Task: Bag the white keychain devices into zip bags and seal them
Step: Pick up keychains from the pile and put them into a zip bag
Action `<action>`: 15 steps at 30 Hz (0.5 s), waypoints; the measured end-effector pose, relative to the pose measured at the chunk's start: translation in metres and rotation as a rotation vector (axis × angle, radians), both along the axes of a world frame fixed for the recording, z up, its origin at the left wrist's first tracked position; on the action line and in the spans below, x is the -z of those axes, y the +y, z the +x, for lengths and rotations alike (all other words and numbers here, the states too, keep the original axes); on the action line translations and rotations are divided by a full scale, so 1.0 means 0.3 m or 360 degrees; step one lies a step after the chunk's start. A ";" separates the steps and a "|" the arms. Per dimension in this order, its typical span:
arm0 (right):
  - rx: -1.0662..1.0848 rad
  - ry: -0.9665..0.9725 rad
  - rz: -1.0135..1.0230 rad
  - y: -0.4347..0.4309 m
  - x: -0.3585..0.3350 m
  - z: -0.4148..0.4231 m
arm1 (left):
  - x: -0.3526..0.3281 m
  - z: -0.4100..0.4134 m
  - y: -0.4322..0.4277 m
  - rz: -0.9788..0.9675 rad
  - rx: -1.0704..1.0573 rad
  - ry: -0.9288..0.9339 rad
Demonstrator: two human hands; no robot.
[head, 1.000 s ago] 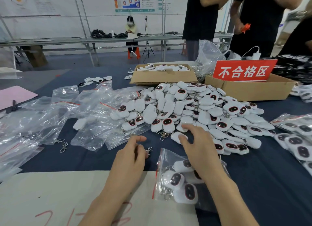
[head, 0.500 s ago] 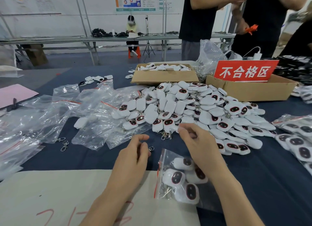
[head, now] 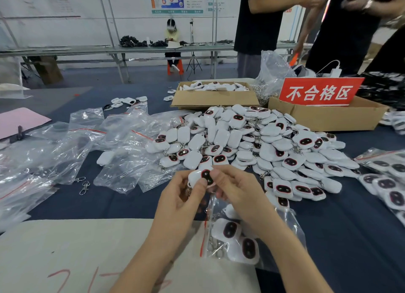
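Lifted clear of the pile (head: 263,143) since half a second ago: one white keychain device (head: 200,176), now up between both hands, above the mouth of the part-filled zip bag (head: 204,235). Left hand (head: 179,203) moved up from beside a loose ring; right hand (head: 238,194) drawn back from the pile edge.

Handling, judged: light, rigid plastic shell, smooth and probably a little slippery; not fragile-looking. Metal ring hanging below, likely to snag on the bag's lip. Best taken by the edges of the shell, ring end fed in first.

Grip: closed on the device from both sides. Left thumb pressing the near edge of the shell, left fingers curled behind it; right thumb and forefinger pinching the opposite side, beside the dark oval face. Remaining fingers loosely curled, nothing else seen in them. Ring mostly hidden behind the left palm.

Bag: flat on the tabletop (head: 350,238) under the right wrist, red zip strip toward the left, several devices already inside, apparently unsealed. Empty zip bags (head: 72,148) spread well to the left. Next step, presumably: slide this device in, then press the strip shut.
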State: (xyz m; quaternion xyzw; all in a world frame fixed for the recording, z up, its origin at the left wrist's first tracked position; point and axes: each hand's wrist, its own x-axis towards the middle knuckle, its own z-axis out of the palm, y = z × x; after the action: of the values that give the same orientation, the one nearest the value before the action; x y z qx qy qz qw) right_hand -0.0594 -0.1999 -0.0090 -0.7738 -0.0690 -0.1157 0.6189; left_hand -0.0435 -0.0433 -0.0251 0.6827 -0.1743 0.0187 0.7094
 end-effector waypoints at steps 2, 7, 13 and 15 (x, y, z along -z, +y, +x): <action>-0.0020 0.0019 -0.0002 0.005 0.000 0.001 | -0.005 0.008 0.005 -0.0130 0.0028 0.0134; 0.0083 -0.0040 -0.0007 0.009 -0.003 0.003 | -0.021 0.001 0.006 -0.0165 0.0146 0.0183; 0.0051 -0.0092 -0.0214 0.009 0.002 0.009 | -0.005 0.011 0.001 0.0021 -0.0006 -0.0001; 0.0010 -0.0057 -0.0170 0.006 0.001 0.008 | -0.004 0.010 0.005 0.0060 -0.0018 -0.0048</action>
State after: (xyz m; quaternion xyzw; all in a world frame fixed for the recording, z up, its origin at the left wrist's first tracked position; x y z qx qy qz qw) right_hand -0.0568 -0.1982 -0.0093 -0.8037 -0.0838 -0.1276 0.5751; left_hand -0.0405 -0.0418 -0.0239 0.6965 -0.1813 0.0298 0.6936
